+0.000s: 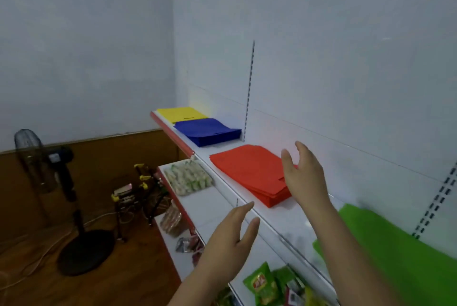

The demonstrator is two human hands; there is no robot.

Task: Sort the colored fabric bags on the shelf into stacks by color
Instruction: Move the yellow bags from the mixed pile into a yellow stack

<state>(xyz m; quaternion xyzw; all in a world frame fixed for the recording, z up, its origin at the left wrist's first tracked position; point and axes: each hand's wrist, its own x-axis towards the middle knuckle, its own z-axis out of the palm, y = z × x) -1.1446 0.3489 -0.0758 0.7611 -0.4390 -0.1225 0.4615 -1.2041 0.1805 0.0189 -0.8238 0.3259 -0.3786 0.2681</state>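
Presently, four single-colour stacks lie along the top shelf [272, 216], inspected from left to right. The yellow stack [180, 114] sits at the far left end, with the blue stack [206, 131] just beside it and overlapping its near edge in view. The red stack [247, 172] follows, apart from the blue with bare shelf between them. The green stack [395, 244] lies at the right, apart from the red and nearest the camera.

Off the shelf at far left, a standing fan [49, 182] occupies the floor. Packaged snacks [188, 178] rest on the lower shelf.

The left hand [230, 239] hovers in front of the shelf edge, fingers straight and relaxed, holding nothing. The right hand [304, 177] is raised over the right edge of the red stack, fingers loosely spread, also holding nothing. Whether it touches the fabric cannot be determined.

Judgement: the sorting appears complete or nearly so, as no mixed pile is visible. The relation that matters is this: the red stack lies ahead of and between the two hands, its long axis running obliquely from back left to front right. The right hand is the nearer, at the stack's right side. The left hand is short of the front corner. Any squaring of that stack would fall to the right hand first.
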